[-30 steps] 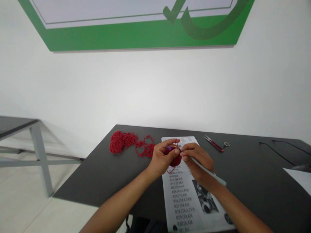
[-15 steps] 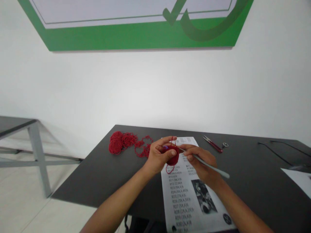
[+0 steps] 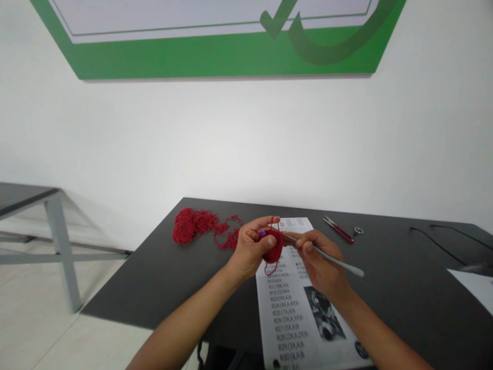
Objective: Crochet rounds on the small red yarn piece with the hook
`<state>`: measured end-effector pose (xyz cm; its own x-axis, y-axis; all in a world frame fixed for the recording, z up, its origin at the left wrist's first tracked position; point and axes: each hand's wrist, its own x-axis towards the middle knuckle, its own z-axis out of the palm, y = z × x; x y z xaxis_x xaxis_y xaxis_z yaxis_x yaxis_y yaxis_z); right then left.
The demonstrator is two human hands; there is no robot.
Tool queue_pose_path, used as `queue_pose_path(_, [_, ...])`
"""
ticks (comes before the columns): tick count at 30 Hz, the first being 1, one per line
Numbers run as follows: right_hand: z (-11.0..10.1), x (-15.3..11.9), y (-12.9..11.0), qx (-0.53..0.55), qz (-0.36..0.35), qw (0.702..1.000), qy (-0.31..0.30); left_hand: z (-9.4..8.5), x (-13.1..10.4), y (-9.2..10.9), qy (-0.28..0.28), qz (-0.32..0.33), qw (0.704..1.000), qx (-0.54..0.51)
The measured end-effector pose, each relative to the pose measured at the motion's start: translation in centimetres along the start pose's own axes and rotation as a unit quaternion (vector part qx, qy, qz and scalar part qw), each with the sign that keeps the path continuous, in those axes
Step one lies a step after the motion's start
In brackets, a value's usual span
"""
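Note:
Between the thumb and fingers of my left hand is a small round red crochet piece, with a purple stitch marker at its upper left. Red yarn loops up over my raised left index finger, and a loose tail hangs below the piece. My right hand grips a crochet hook with a grey-green handle; its metal tip meets the right edge of the red piece. The exact stitch at the tip is too small to make out. Under both hands lies a printed pattern sheet.
A ball of red yarn with loose strands rests on the dark table at left. Red-handled snips with a ring lie behind my right hand. Eyeglasses and white paper are at the far right.
My right hand has turned slightly, and the hook's handle end sits a little higher. The left hand still holds the red piece in nearly the same place.

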<state>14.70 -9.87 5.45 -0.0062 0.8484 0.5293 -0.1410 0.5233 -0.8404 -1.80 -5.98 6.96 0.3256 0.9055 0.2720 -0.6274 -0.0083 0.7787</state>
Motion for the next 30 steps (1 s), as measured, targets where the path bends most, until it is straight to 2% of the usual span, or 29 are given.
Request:
queue_pose_path(3, [0.3, 0.1, 0.0, 0.091, 0.026, 0.995, -0.025, 0.2, -0.1, 0.1, -0.008, -0.021, 0.999, -0.030])
queue_pose_path(4, [0.3, 0.0, -0.1, 0.092, 0.027, 0.995, -0.023, 0.2, -0.1, 0.0, -0.011, -0.030, 0.999, -0.043])
queue_pose_path(8, [0.2, -0.3, -0.9, -0.034, 0.016, 0.999, -0.007, 0.1, 0.0, -0.4, -0.007, -0.070, 0.991, -0.111])
queue_pose_path(11, [0.2, -0.4, -1.8, -0.136, -0.012, 0.991, 0.001, 0.0, 0.1, -0.6, -0.011, -0.084, 0.988, -0.131])
queue_pose_path(16, [-0.1, -0.3, -2.2, -0.161, -0.021, 0.987, -0.020, -0.1, 0.1, -0.4, -0.010, -0.085, 0.989, -0.123])
queue_pose_path(19, [-0.3, -0.2, -1.7, -0.088, 0.011, 0.996, -0.030, -0.1, 0.1, -0.3, -0.009, -0.101, 0.985, -0.138])
queue_pose_path(22, [0.0, -0.1, -1.2, 0.073, 0.065, 0.995, -0.021, 0.0, 0.0, -0.3, -0.013, -0.121, 0.981, -0.154])
queue_pose_path(26, [0.8, 0.5, -0.8, 0.255, 0.108, 0.961, -0.009, 0.1, -0.2, -0.4, -0.026, -0.124, 0.978, -0.165])
queue_pose_path(30, [0.8, 0.9, -0.2, 0.317, 0.161, 0.935, -0.001, 0.2, -0.3, -0.6, -0.035, -0.106, 0.985, -0.130])
